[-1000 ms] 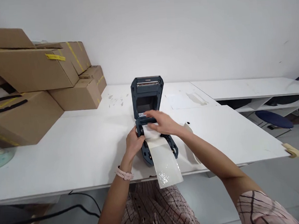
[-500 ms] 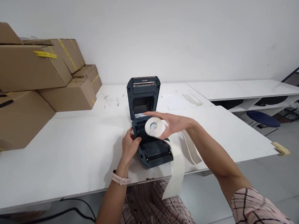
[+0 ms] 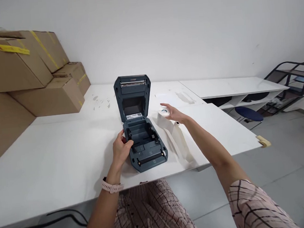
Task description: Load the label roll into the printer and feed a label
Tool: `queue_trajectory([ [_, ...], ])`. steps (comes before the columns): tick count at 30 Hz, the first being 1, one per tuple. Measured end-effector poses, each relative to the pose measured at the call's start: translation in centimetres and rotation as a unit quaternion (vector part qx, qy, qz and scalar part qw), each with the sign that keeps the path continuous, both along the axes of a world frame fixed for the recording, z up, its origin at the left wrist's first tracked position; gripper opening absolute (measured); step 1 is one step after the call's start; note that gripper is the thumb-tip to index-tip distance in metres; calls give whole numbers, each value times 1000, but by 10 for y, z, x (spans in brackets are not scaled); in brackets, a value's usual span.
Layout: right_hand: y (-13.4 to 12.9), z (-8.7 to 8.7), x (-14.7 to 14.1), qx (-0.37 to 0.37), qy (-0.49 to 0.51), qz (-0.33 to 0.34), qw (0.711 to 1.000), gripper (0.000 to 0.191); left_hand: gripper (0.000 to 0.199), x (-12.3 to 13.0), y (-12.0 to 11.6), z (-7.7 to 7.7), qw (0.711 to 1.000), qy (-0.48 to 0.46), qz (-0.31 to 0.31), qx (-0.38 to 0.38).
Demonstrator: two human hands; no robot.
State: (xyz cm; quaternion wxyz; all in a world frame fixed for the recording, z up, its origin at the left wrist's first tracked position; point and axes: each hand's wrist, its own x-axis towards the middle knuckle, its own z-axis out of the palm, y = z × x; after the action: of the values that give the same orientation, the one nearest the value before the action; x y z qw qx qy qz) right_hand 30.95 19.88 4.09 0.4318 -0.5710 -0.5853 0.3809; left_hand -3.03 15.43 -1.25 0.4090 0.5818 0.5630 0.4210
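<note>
A dark grey label printer (image 3: 146, 150) stands on the white table with its lid (image 3: 133, 98) raised and its roll bay bare. My left hand (image 3: 122, 149) grips the printer's left side, thumb over the rim and fingers along the outside. To the right of the printer, my right hand (image 3: 175, 114) has its fingers curved around a white label roll (image 3: 163, 112). Where the fingertips meet the far side of the roll is partly hidden. A loose strip of label paper (image 3: 180, 143) trails from the roll toward the table's front edge.
Stacked cardboard boxes (image 3: 47, 96) fill the table's left side. A white sheet (image 3: 166, 99) lies behind the roll. Farther right are a low white shelf unit (image 3: 234, 88), a blue stool (image 3: 249, 114) and a black cart (image 3: 291, 76). Black cables (image 3: 65, 216) hang below the front edge.
My right hand has carried the label roll from above the printer's bay to the table on the right, the paper strip moving with it. My left hand keeps its hold; the view has turned right.
</note>
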Motion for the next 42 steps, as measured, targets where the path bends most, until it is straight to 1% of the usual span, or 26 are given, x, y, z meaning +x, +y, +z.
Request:
queue_trajectory([
  [2, -5, -4, 13, -25, 8, 10, 1000, 89, 83, 0, 1, 0, 1000, 1, -1, 0],
  [4, -16, -5, 32, -42, 48, 17, 998, 88, 83, 0, 0, 0, 1000, 5, -2, -1],
  [6, -32, -7, 50, -33, 109, 11, 993, 82, 84, 1, 0, 1, 1000, 7, -3, -1],
  [8, -49, -12, 61, -30, 137, 6, 990, 76, 83, 1, 0, 1, 1000, 7, -1, -2],
  [10, -63, -20, 60, -56, 113, 20, 992, 66, 82, 2, 0, 0, 1000, 6, 2, -2],
  [12, -73, -27, 51, -84, 90, 43, 991, 54, 82, 2, 0, -1, 1000, 5, 7, 0],
  [14, -78, -27, 42, -74, 98, 50, 991, 46, 82, 2, 0, -2, 1000, -1, 7, 1],
  [15, -80, -24, 38, -56, 112, 45, 991, 45, 81, 2, -1, -2, 1000, -4, 7, 1],
  [17, -80, -7, 29, 3, 149, 44, 988, 52, 80, 3, -2, -2, 1000, -8, 6, 2],
  [18, -79, 5, 22, 36, 163, 65, 984, 56, 80, 3, -2, -1, 1000, -9, 6, 3],
  [19, -77, 18, 13, 65, 164, 107, 979, 56, 80, 3, -2, -1, 1000, -10, 6, 4],
  [20, -73, 31, 1, 87, 147, 166, 971, 55, 79, 3, -2, -1, 1000, -12, 7, 5],
  [21, -69, 43, -14, 100, 108, 233, 961, 50, 79, 3, -2, -1, 1000, -15, 8, 5],
  [22, -63, 52, -30, 105, 48, 293, 949, 45, 79, 3, -2, -1, 1000, -20, 8, 4],
  [23, -56, 58, -48, 108, -25, 332, 937, 42, 78, 3, -2, -1, 1000, -24, 10, 2],
  [24, -48, 60, -66, 111, -103, 350, 924, 42, 78, 3, -2, -1, 1000, -26, 10, -1],
  [25, -40, 59, -83, 110, -175, 358, 910, 45, 79, 3, -2, -1, 1000, -26, 10, -5],
  [27, -26, 47, -110, 99, -290, 360, 881, 54, 81, 3, -2, -1, 1000, -25, 7, -10],
  [28, -20, 39, -119, 92, -327, 359, 869, 59, 81, 2, -2, -1, 1000, -23, 4, -12],
  [30, -16, 23, -127, 93, -361, 360, 855, 65, 80, 2, -2, -2, 1000, -16, -1, -14],
  [32, -23, 12, -127, 121, -362, 350, 856, 69, 75, 2, -2, -3, 1000, -8, 0, 0],
  [34, -39, 7, -122, 162, -347, 320, 866, 64, 70, 3, -2, -5, 999, -16, 8, 28],
  [36, -64, 4, -118, 199, -328, 276, 881, 52, 68, 5, -2, -7, 998, -46, 6, 43],
  [39, -105, -1, -118, 229, -299, 222, 899, 34, 69, 8, -1, -12, 995, -92, -20, 36],
  [42, -140, -11, -125, 251, -287, 172, 908, 28, 69, 10, 0, -16, 994, -105, -30, 30],
])
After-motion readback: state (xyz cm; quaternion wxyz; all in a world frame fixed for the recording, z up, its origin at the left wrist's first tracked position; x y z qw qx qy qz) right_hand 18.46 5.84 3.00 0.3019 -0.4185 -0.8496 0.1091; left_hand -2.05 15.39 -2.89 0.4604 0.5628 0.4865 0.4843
